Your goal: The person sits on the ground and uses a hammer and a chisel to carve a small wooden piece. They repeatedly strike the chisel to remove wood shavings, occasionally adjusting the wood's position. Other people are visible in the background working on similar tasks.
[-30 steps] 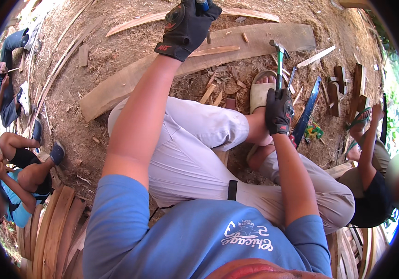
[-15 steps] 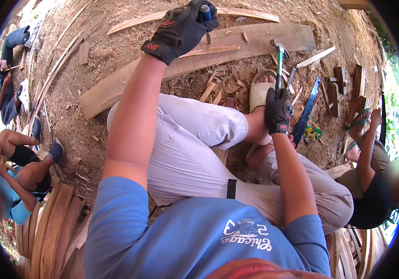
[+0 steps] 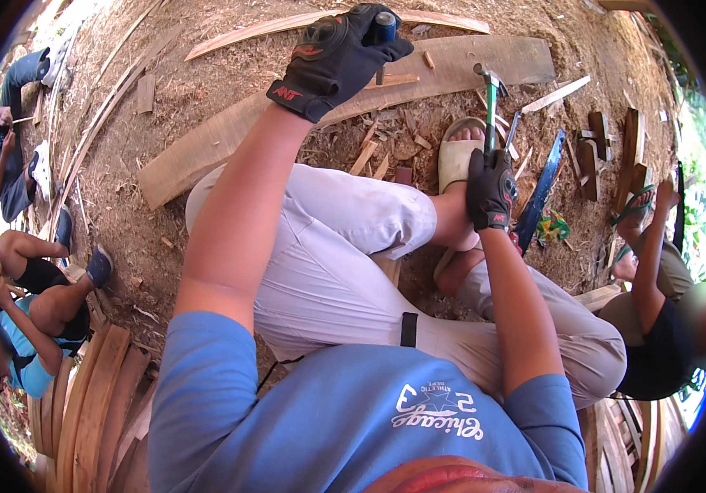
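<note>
The left hand, in a black glove, is closed around a tool with a blue handle. The handle end projects above the fist; a dark shaft projects below it. From where I stand, I cannot tell whether the shaft tip touches the wood beneath.

The right hand, gloved alike, is closed around the lower part of the green grip of a hammer. The hammer head points away from the person, beyond the right hand, and stands well apart from the tool in the left hand.

A wide board lies on the ground, passing below the left hand and extending to both sides of it. A short strip lies on the board, just beside the shaft. A long strip lies beyond the left hand.

Just left of the right hand is the person's sandal. To its right are a blue blade and, nearer the person, a green and yellow wrapper. Dark blocks lie farther right, near a co-worker's sandalled foot.
</note>
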`<state>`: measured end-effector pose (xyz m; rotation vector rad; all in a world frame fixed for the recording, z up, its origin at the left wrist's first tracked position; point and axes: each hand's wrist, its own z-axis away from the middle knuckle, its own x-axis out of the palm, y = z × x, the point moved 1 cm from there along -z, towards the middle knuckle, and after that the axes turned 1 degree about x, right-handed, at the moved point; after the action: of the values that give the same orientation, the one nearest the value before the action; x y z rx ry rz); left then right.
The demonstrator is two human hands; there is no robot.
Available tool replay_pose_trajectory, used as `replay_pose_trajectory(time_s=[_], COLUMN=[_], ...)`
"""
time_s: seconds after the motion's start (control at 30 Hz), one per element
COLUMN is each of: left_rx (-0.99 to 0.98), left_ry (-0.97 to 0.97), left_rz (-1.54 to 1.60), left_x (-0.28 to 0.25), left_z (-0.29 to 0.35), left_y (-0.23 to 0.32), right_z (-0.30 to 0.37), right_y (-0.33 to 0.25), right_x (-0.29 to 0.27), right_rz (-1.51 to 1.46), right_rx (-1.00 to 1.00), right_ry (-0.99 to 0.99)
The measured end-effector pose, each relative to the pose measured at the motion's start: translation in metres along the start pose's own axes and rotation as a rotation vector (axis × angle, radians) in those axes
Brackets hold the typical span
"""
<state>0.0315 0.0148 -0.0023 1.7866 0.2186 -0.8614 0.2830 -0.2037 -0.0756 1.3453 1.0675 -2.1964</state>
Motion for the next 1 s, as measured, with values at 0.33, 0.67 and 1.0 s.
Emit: replay_pose_trajectory(time_s=[0.33,0.67,1.0], left_rx=[-0.055,-0.029,-0.032], left_ry=[-0.024,-0.028,-0.035], left_rz=[-0.06,-0.051,-0.085], left_x=[0.007,0.006,0.005], left_z=[-0.002,-0.002,-0.001], left_y=[0.009,0.015,0.016], right_z=[-0.001,0.001,0.0], right_y=[0.002,-0.003,-0.001], right_x=[0.0,-0.002,0.0], right_rz=[0.011,0.006,0.075], right_rx=[-0.019,-0.011,-0.019], right_ry=[-0.003,0.03,0.042])
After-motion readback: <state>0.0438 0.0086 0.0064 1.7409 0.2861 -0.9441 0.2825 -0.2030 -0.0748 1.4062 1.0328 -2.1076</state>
